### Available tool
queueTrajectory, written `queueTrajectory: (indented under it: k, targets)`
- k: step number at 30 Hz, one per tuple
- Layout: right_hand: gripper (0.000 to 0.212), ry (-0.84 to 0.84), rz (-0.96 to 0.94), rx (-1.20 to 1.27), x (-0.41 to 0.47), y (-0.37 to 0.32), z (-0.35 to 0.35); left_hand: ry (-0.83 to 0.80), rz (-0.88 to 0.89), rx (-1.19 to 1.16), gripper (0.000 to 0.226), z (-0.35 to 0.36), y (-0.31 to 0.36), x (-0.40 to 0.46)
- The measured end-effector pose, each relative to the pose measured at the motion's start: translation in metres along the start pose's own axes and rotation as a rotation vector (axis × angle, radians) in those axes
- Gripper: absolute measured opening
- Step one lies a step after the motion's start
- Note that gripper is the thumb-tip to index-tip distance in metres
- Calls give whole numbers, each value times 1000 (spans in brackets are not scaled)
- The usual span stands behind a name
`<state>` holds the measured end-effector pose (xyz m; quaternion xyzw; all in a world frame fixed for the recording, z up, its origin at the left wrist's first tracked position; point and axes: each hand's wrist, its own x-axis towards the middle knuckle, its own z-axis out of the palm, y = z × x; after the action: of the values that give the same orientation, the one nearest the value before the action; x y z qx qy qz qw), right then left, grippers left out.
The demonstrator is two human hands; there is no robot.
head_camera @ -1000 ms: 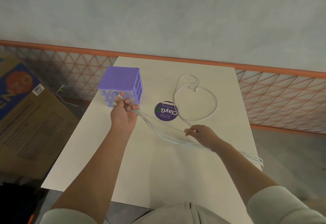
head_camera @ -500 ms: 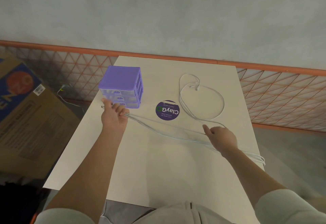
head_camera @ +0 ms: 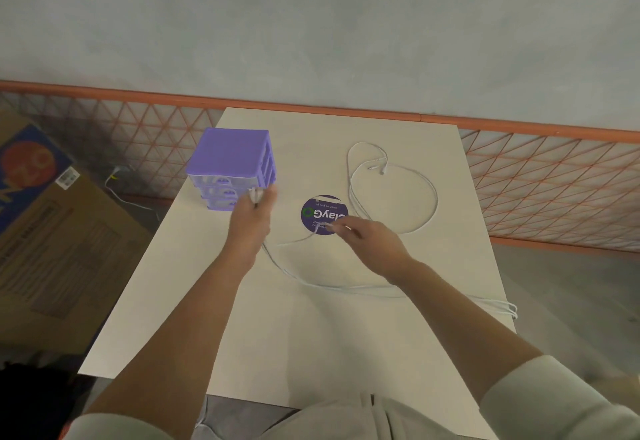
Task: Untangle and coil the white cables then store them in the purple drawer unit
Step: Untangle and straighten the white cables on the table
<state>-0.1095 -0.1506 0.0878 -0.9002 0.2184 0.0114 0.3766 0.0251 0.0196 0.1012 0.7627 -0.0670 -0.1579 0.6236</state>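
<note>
A: White thin cable (head_camera: 398,292) lay strung across the pale rectangular tabletop (head_camera: 311,346), one stretch running from the left hand (head_camera: 251,219) down and round toward the table's right edge, where a bundle of strands hung over. A second white cable loop (head_camera: 427,197) sat near the far right corner, apart from both hands.

B: And the hands?

A: The left hand gripped the cable's plug end, fingers curled round it, just in front of the small purple plastic drawer unit (head_camera: 232,166), whose three drawers all looked closed. The right hand (head_camera: 369,238) pinched a strand over the round purple sticker (head_camera: 323,213); the fingertips were blurred, so I judged that pinch rather than saw it cleanly.

B: How should the coiling have gone, then?

A: I'd have kept the left hand as the fixed anchor and had the right feed even loops into it, letting the strand slide through loosely so twists ran out toward the free end.

B: Risks?

A: The overhanging bundle could have snagged on the table edge or dragged the slack off. Drawing it up onto the tabletop first seemed wise.
</note>
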Motion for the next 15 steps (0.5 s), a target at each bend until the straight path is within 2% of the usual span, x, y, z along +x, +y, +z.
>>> queueTrajectory:
  k: [3,5,7,10,15]
  targets:
    - [28,-8,-11,147,7,-27,-8,-207,96,216,17,13,8,-9]
    - [27,15,-21,321,13,-40,-15,-333,124,299,20,18,13,-13]
    - [21,21,-31,459,17,-46,-22,-369,130,374,31,21,13,-12]
    - [15,-7,-67,362,24,-45,-30,-314,51,308,44,20,9,-6]
    - [16,-14,-115,197,33,-33,-31,-349,1,139,28,21,9,-5]
